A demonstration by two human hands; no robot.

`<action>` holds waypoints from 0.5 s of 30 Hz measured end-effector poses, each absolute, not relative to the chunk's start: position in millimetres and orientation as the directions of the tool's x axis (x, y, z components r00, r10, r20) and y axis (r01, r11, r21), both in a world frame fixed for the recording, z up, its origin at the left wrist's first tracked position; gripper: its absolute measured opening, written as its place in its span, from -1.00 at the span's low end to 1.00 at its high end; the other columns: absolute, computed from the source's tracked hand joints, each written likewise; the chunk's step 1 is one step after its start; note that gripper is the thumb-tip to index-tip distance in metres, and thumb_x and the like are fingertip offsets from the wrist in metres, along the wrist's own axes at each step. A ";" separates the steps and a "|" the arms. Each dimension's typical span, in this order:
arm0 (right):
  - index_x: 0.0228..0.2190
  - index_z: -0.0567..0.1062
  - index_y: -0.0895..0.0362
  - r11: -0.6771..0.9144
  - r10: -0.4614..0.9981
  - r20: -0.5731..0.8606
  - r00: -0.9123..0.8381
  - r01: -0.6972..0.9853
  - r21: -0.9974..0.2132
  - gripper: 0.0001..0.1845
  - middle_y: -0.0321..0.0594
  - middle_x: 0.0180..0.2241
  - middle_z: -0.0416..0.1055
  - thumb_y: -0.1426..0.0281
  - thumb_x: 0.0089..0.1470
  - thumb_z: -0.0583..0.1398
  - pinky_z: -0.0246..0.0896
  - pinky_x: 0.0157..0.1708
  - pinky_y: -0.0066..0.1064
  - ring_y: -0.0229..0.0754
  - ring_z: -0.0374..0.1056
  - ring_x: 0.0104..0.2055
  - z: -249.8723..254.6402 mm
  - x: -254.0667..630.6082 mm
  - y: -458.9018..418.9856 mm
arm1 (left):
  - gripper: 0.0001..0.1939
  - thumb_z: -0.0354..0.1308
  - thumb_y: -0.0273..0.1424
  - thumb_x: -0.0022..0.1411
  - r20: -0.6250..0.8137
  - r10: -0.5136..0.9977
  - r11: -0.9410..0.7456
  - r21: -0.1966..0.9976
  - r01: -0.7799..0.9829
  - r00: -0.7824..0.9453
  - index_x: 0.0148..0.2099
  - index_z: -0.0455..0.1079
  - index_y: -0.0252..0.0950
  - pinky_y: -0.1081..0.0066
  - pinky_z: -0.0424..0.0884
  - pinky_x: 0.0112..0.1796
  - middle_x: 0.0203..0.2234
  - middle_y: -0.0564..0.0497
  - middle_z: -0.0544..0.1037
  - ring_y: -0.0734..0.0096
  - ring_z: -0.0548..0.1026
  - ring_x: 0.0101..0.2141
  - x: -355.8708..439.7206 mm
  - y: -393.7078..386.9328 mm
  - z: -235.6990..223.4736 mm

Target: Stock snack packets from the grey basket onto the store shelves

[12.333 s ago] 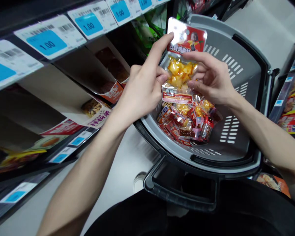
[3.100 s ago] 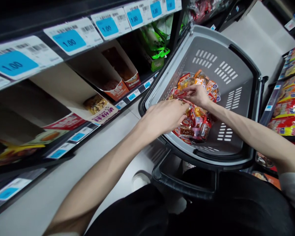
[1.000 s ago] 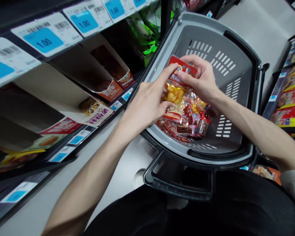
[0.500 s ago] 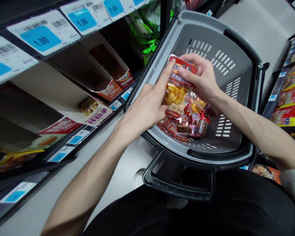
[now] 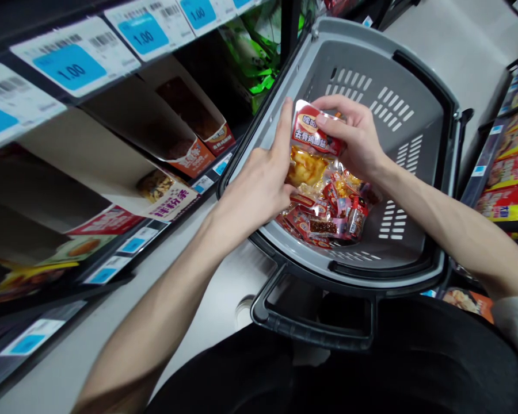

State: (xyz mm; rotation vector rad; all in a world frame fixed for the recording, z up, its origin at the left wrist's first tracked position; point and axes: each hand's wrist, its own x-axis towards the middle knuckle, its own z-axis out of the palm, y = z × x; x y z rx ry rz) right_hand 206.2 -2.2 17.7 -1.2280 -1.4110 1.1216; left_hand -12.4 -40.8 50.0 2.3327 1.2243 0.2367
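Note:
My right hand pinches the upper right of a clear vacuum-sealed snack packet, thumb on its red label with Chinese print. Yellowish food shows through the packet's lower part. At its left edge is my left hand, index finger stretched up off the label and bent thumb by the lower left. The left hand's other fingers are hidden, apparently behind the packet. Both hands are over a grey shopping basket. Below them in the basket lie several small wrapped snacks, mostly red and clear.
To the left, store shelves carry price tags, open display boxes and green bags. Colourful snack bags line a rack at right. The basket's black handle hangs down towards my dark-clothed legs.
My left index finger has lifted off the packet's top left corner. The packet has tilted slightly, so more of its label print shows. The basket has stayed in place.

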 end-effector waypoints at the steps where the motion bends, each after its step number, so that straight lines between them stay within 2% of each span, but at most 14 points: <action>1: -0.21 0.54 -0.08 0.082 0.995 0.072 -0.075 0.149 -0.985 -0.42 -0.19 -0.07 0.64 -0.16 -0.15 0.45 0.48 0.02 -0.14 0.06 0.50 0.04 18.1 206.4 -1.8 | 0.11 0.11 -0.43 0.32 -0.079 0.811 -0.475 0.490 0.731 0.580 0.61 -0.61 -0.35 0.20 0.54 0.00 -0.13 -0.15 0.64 0.05 0.63 -0.09 -12.1 -41.0 50.8; 8: -0.23 0.54 -0.07 0.096 0.994 0.088 -0.059 0.144 -0.985 -0.47 -0.19 -0.04 0.63 -0.12 -0.14 0.43 0.43 0.01 -0.09 0.09 0.53 0.03 22.2 207.9 -2.8 | 0.09 0.10 -0.45 0.31 -0.076 0.812 -0.474 0.491 0.730 0.578 0.62 -0.57 -0.29 0.21 0.53 0.05 -0.06 -0.16 0.64 0.07 0.63 -0.04 -10.7 -40.7 51.0; 15: -0.19 0.45 -0.13 0.104 0.992 0.084 -0.096 0.229 -0.968 -0.31 -0.19 -0.15 0.64 -0.31 -0.20 0.36 0.38 0.05 -0.02 0.16 0.45 0.17 17.4 209.0 3.8 | 0.09 0.10 -0.45 0.33 -0.053 0.795 -0.508 0.487 0.710 0.605 0.61 -0.59 -0.35 0.23 0.54 -0.01 -0.08 -0.15 0.66 0.09 0.63 -0.10 -12.2 -39.8 51.9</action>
